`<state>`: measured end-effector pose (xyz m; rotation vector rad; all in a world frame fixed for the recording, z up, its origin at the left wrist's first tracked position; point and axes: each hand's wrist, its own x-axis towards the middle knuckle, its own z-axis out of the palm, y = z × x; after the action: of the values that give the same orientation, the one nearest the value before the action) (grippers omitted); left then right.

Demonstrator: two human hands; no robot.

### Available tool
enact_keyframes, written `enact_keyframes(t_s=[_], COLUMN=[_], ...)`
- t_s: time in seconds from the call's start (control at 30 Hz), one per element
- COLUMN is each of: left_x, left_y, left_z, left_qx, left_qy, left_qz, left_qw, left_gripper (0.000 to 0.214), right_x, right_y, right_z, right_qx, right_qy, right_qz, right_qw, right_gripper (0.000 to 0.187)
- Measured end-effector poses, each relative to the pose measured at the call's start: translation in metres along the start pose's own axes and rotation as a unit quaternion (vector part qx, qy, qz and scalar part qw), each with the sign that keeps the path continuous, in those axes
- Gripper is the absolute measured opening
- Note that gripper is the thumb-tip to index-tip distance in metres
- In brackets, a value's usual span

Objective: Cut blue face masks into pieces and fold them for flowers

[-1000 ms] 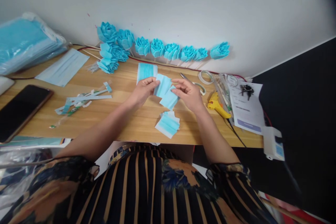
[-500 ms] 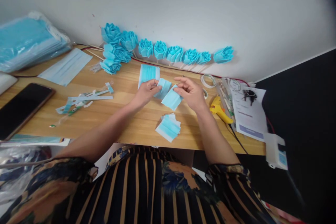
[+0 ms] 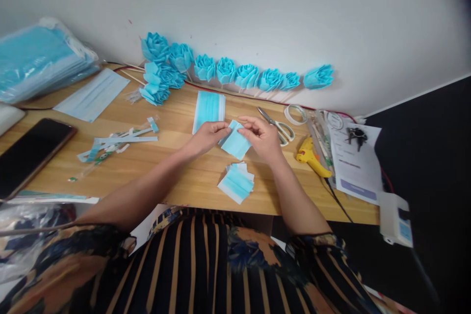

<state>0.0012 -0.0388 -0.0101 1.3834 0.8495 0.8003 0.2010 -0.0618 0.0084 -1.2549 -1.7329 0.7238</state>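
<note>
Between my hands are light-blue cut mask pieces [image 3: 236, 143], laid one over another. My left hand [image 3: 209, 138] pinches their upper left edge between thumb and fingertips. At the upper right edge, the thumb and fingers of my right hand [image 3: 262, 138] are closed on the same pieces. Nearer to me a small pile of cut mask pieces [image 3: 237, 183] lies on the table. Beyond my left hand rests a stack of larger blue mask sheets [image 3: 209, 109], its lower edge partly hidden by my hand.
Blue flowers [image 3: 226, 69] on sticks line the wall. Scissors [image 3: 276, 125], a tape roll [image 3: 295, 115], a yellow glue gun [image 3: 311, 156] and keys [image 3: 356, 137] on paper lie right. Cut strips [image 3: 121, 141], a phone [image 3: 35, 152] and bagged masks [image 3: 40, 61] are left.
The two mask pieces, held apart before, are now brought together and overlap. Both hands are closer to each other and slightly lower. The scissors now show beside my right hand.
</note>
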Motion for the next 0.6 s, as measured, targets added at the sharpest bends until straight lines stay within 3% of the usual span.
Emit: enact_keyframes(t_s=[0.2, 0.43, 0.6], left_x=[-0.0018, -0.0064, -0.0044], left_y=[0.0031, 0.0094, 0.0047], left_z=[0.0032, 0.0066, 0.0053], left_qx=[0.031, -0.019, -0.022], left_qy=[-0.015, 0.005, -0.039], left_qz=[0.001, -0.019, -0.014], left_qw=[0.999, 1.0, 0.999], left_gripper=[0.03, 0.05, 0.04], right_x=[-0.0054, -0.0069, -0.0086], right_y=[-0.0067, -0.0012, -0.0026], right_z=[-0.0001, 0.002, 0.0028], right_qx=[-0.055, -0.102, -0.098], right_qy=[0.007, 0.009, 0.007], right_qz=[-0.049, -0.054, -0.05], right_qw=[0.997, 0.993, 0.994], right_gripper=[0.025, 0.025, 0.025])
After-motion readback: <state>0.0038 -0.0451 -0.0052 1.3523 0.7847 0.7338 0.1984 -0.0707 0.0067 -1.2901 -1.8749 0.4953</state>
